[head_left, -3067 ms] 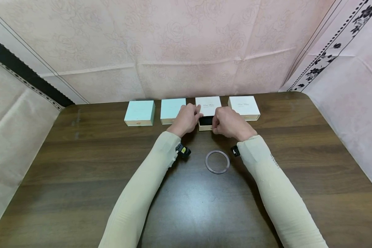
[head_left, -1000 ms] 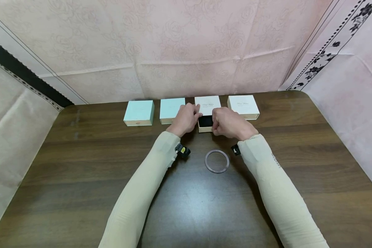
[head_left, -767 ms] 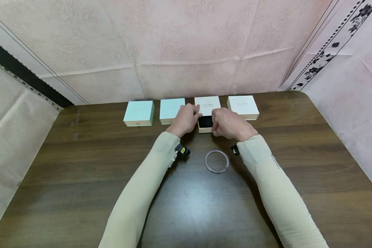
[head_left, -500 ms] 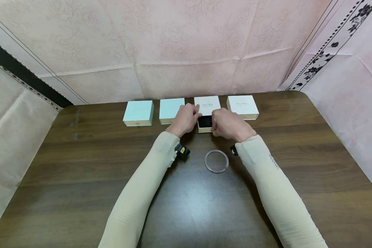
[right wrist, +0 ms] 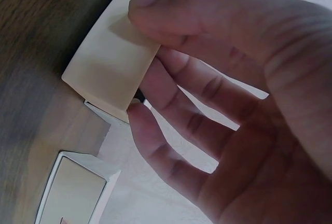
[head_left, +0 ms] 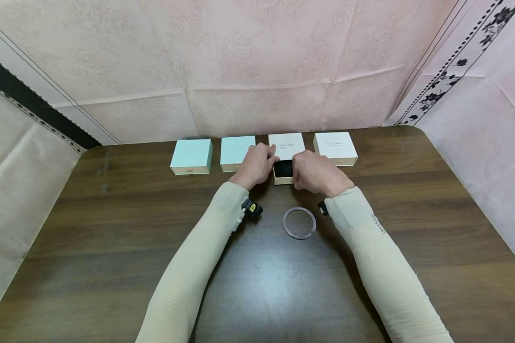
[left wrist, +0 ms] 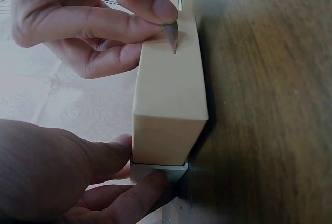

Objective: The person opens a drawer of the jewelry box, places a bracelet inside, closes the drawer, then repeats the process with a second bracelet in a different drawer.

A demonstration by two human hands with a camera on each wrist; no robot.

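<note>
cream drawer [left wrist: 171, 86]: out of its white drawer box [head_left: 286, 145] slightly farther than three seconds ago; both hands and the bangle [head_left: 284, 223] keep nearly the same places.

right hand [head_left: 319, 171]: thumb and a finger pinch the small brownish pull tab [left wrist: 173, 35] set in the drawer's front face; presumably gripped there because the tab serves as the drawer's handle.

left hand [head_left: 256, 164]: fingers grip the left edge of the white drawer box, apparently to stop the outer shell following the pull.

white drawer box: third from the left in a row of four near the far edge of the wood-grain tabletop [head_left: 124, 262]; drawer part-way out on the person's side. white shell, fine print on top too small to read; drawer walls plain cream, crisp-edged; black lining [head_left: 283, 168] visible, remainder of the interior hidden.

companion pieces: far-left mint-green box [head_left: 191, 155]; second mint-green box [head_left: 237, 150], partly covered by the left hand; far-right white box [head_left: 336, 146]. all closed, set apart, seemingly lined up for easy reach.

bangle: pale lavender ring, smooth, lying flat on the tabletop between the forearms, touched by neither hand; its position leaves both hands free for the box.
</note>
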